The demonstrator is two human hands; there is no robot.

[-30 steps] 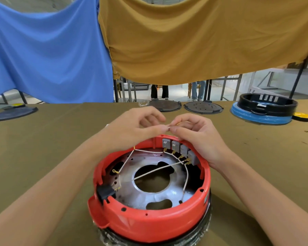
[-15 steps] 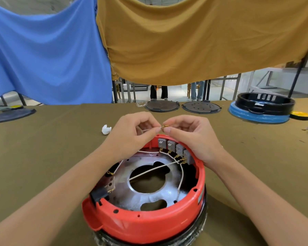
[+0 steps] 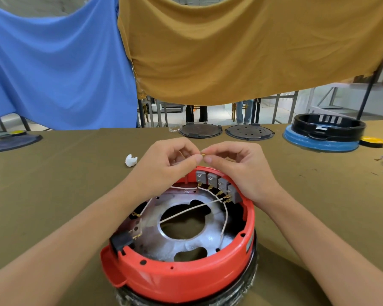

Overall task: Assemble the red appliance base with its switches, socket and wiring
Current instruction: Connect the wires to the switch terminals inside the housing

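one red appliance base [image 3: 181, 277] sat on the olive table [image 3: 53, 184] nearest the camera, with four grey switches [image 3: 217, 184] in a row along its far inner wall, one black socket [image 3: 121, 241] at its near-left rim, and several white wires [image 3: 190, 209] crossing the metal plate inside. the left hand [image 3: 166, 164] and right hand [image 3: 237, 166] met above the far rim, both pinching one small brass terminal [image 3: 203, 154] (their fingertips nearly touching). compared with half a second before, the hands sat slightly higher above the switches. behind lay a white scrap [image 3: 131, 160], two dark discs [image 3: 226, 131] and a black ring on a blue base [image 3: 325, 135].
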